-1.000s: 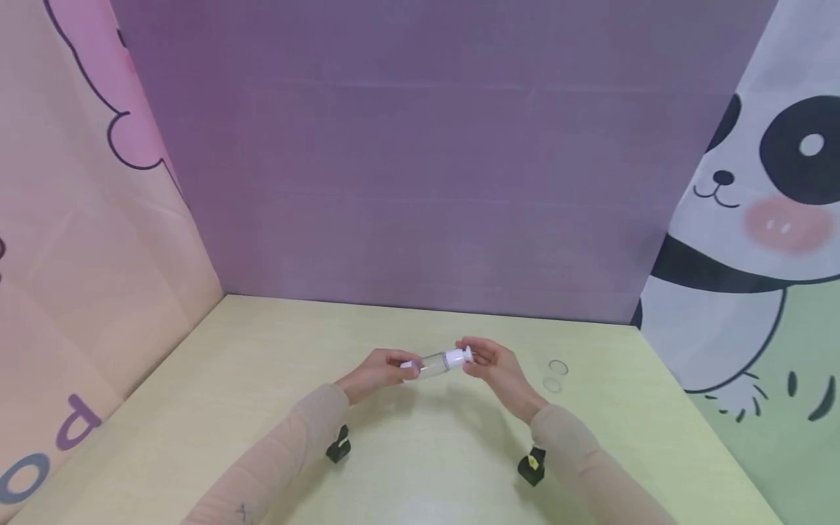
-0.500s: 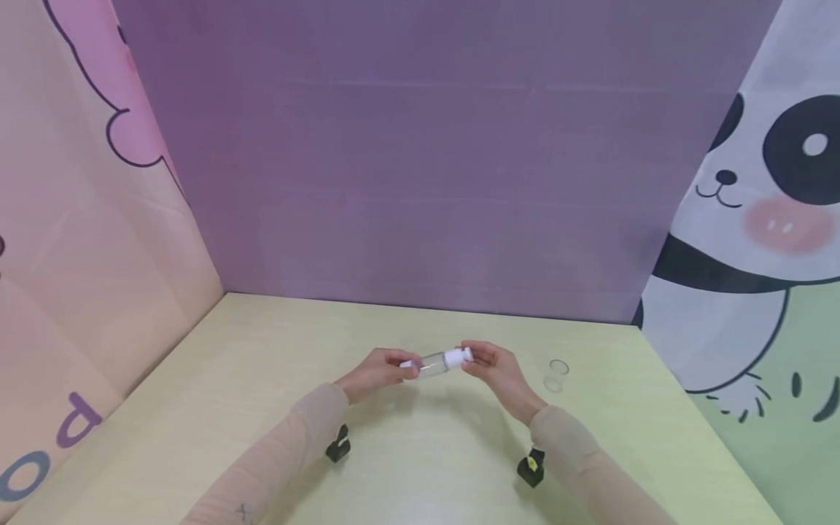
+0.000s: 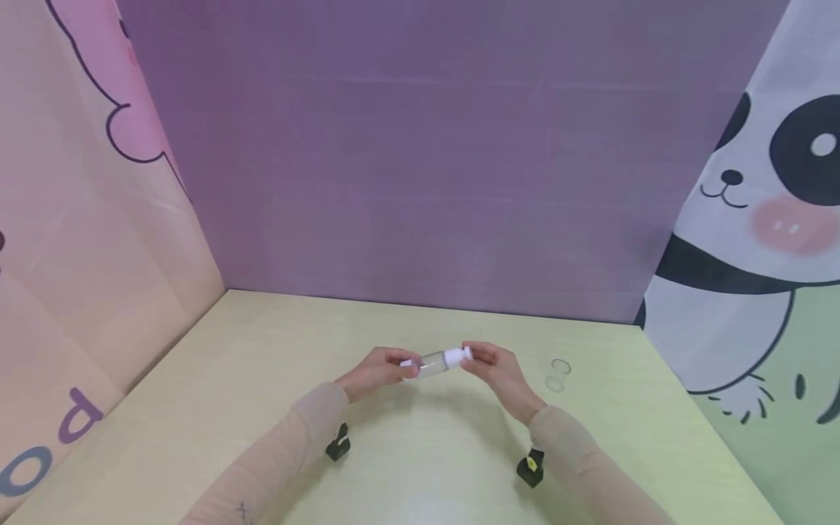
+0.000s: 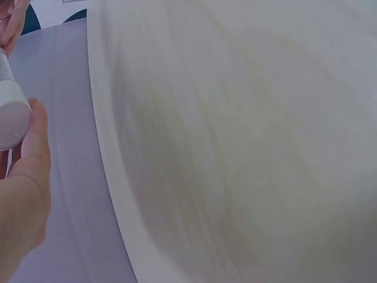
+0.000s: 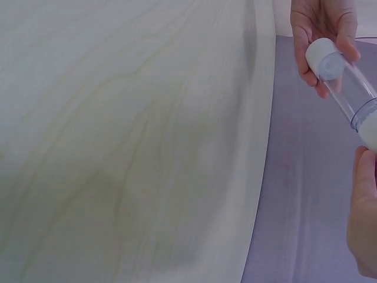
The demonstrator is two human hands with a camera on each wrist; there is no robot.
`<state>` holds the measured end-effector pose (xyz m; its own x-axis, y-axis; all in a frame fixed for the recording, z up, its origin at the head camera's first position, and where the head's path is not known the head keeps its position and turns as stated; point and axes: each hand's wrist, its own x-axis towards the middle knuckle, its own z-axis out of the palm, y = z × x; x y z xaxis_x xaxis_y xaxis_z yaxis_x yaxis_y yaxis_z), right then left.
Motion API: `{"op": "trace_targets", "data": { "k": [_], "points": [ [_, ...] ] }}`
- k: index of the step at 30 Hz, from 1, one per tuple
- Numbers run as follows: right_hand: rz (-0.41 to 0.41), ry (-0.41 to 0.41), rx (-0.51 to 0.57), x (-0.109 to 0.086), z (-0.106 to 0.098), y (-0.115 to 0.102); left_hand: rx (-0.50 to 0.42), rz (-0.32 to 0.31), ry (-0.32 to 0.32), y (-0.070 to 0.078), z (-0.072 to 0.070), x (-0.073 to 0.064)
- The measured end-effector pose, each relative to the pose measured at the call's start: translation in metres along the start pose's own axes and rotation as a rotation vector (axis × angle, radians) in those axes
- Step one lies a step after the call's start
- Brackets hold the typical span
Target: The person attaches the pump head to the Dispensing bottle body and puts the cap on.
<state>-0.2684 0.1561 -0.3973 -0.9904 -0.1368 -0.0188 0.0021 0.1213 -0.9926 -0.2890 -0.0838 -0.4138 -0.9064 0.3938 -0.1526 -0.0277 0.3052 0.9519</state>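
A small clear cylindrical bottle (image 3: 432, 364) with white ends is held aloft over the table, lying nearly level with its right end slightly higher. My left hand (image 3: 380, 373) grips its white base, thumb on the near side. At the other end, my right hand (image 3: 499, 372) pinches the white top, which looks like a pump head. In the right wrist view a white plug shows inside the clear tube (image 5: 356, 88) near the base. The left wrist view catches the base (image 4: 12, 115) resting against my left fingers, cut off by the frame edge.
On the pale wooden table (image 3: 420, 452), right of my right hand, lies a clear see-through piece with two round rims (image 3: 557, 375), perhaps a cap. A purple cloth wall (image 3: 420, 182) closes off the back, with printed cloths at both sides.
The right fingers have shifted very slightly on the white top. The bottle and left hand stay nearly where they were, while the head view has drifted a little.
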Motion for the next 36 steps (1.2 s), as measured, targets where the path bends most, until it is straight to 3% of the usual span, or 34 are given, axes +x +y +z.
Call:
{"op": "trace_targets", "data": {
  "k": [13, 21, 36],
  "points": [
    [-0.015, 0.043, -0.05, -0.0015, -0.0021, 0.0051, -0.005, 0.0, 0.014, 0.0016, 0.0022, -0.0018],
    [0.058, 0.058, -0.051, -0.0055, -0.0021, 0.002, 0.012, 0.003, -0.003, 0.0039, 0.0053, -0.0053],
    [0.021, 0.052, -0.052, -0.0069, -0.004, 0.0034, -0.013, 0.025, -0.001, 0.0065, 0.0066, -0.0078]
  ]
}}
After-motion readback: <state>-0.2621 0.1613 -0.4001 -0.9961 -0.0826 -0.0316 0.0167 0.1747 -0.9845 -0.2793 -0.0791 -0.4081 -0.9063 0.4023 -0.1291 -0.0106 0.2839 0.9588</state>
